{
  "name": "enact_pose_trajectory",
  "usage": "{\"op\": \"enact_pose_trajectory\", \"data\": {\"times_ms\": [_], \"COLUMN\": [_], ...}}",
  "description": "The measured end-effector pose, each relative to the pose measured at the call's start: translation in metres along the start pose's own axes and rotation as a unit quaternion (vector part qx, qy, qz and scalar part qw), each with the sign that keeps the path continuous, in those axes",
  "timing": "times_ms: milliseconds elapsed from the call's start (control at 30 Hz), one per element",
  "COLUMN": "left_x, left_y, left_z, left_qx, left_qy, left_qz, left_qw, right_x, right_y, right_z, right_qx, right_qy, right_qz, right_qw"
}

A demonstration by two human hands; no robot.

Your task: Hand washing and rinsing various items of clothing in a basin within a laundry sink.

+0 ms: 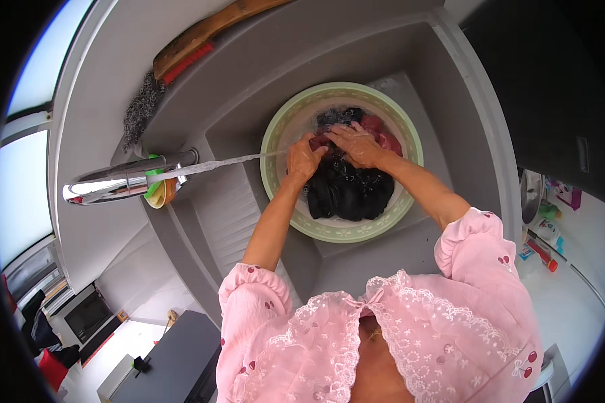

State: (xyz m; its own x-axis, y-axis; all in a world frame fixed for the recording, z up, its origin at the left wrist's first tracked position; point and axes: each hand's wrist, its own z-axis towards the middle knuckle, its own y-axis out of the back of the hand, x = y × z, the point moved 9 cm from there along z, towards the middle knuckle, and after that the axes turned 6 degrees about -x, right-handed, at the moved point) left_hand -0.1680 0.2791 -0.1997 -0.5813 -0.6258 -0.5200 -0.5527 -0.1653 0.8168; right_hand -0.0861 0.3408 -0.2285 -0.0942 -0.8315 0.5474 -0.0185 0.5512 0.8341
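A round pale-green plastic basin (310,229) with a patterned rim stands in a grey sink, holding water and wet laundry. My left hand (305,157) is at the basin's left side, its thumb and fingers closed around a dark red cloth (318,142). Just to the right, my right hand (355,143) rests on the wet cloth with fingers spread; what lies beneath its palm is hidden. Black fabric (350,189) bunches below both hands. Brighter red cloth (390,142) shows beyond my right wrist. Water runs from a chrome faucet (111,186) into the basin's left side.
The grey sink (383,257) has a ribbed washboard slope (232,221) on its left. A wooden-handled brush with red bristles (196,48) and a grey scourer (143,108) lie along the ledge. Several bottles and packets (547,229) stand at the right.
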Motion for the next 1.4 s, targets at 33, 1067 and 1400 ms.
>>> {"op": "enact_pose_trajectory", "data": {"times_ms": [33,1067,1400], "left_x": [-0.012,-0.027,0.002], "left_y": [0.017,-0.045,-0.061], "left_z": [-0.011,-0.025,0.010], "left_qx": [-0.009,-0.155,-0.059], "left_qy": [0.064,-0.120,-0.165], "left_qz": [-0.138,0.168,-0.050], "left_qw": [0.988,0.966,0.983], "right_x": [0.004,-0.002,-0.024], "right_y": [0.023,-0.003,-0.039], "right_z": [-0.006,-0.038,-0.024], "right_qx": [-0.005,-0.027,0.057], "right_qy": [-0.001,0.033,0.065], "right_qz": [-0.005,-0.101,-0.092], "right_qw": [1.000,0.994,0.992]}}
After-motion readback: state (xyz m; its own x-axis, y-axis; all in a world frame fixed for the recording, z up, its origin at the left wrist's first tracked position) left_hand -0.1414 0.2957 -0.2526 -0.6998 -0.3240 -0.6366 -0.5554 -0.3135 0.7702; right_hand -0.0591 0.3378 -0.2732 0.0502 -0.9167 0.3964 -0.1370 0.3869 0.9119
